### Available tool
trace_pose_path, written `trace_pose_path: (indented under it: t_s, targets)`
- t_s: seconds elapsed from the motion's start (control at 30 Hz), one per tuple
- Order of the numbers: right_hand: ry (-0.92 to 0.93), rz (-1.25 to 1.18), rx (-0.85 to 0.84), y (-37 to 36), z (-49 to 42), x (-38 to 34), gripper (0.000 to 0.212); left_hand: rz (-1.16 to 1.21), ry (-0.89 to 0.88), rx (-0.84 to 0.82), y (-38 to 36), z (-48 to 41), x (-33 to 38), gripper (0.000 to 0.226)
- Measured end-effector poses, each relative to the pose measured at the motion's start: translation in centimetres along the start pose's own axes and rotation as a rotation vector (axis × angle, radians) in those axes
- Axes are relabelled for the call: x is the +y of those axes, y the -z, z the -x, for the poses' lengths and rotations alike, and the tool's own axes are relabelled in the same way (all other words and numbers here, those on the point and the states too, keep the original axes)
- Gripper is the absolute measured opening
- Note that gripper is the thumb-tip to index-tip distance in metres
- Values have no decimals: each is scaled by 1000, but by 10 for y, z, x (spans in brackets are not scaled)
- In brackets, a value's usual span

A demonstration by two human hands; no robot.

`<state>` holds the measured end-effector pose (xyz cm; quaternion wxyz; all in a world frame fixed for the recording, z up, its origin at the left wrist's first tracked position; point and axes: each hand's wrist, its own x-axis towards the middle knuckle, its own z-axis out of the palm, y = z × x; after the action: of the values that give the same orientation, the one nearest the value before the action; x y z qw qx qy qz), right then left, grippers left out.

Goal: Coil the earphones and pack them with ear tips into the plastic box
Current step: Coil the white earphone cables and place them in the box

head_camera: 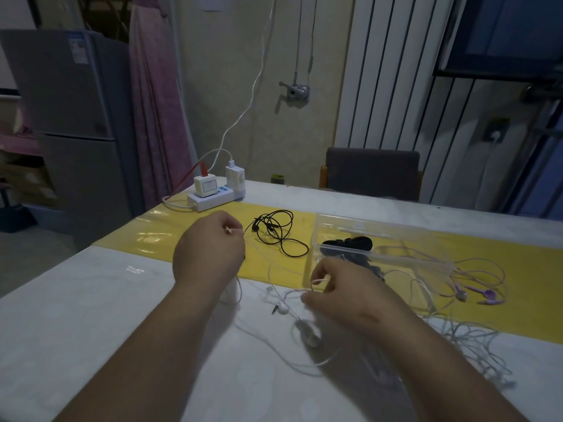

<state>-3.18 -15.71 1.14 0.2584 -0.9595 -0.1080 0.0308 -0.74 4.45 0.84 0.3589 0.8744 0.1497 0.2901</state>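
My left hand (210, 254) pinches the plug end of a white earphone cable near the yellow mat (274, 269). My right hand (341, 293) pinches a loop of the same white cable, whose earbuds (283, 307) lie on the table between my hands. Black earphones (275, 231) lie loosely tangled on the mat behind. A clear plastic box (380, 236) stands to the right with dark ear tips (347, 243) inside. Purple earphones (475, 290) sprawl to the right of the box.
More white cable (475, 345) lies tangled on the white table at the right. A white power strip (213, 199) with two chargers sits at the far left corner. A dark chair (371, 172) stands behind the table.
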Motion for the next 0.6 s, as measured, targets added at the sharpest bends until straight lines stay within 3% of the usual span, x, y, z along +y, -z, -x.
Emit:
trace_pose_path:
  t_s: [0.13, 0.2, 0.3, 0.37, 0.47, 0.6]
  targets:
    - [22, -29, 54, 4, 5, -7, 46, -326, -81, -186, -6, 0, -5, 30]
    - [-2, -65, 63, 7, 7, -9, 52, -384, -108, -200, -6, 2, -5, 41]
    - [15, -79, 106, 6, 6, -8, 42, -360, -176, -124, -4, 3, -4, 47]
    - [10, -165, 123, 4, 4, -7, 24, -213, -231, -145, -3, 2, -2, 43]
    - [-29, -206, 132, 5, 4, -6, 22, 15, -411, -377, -7, 9, 5, 28]
    - [-85, -197, 36, 6, 3, -4, 23, -188, -590, -661, -21, 15, 1, 29]
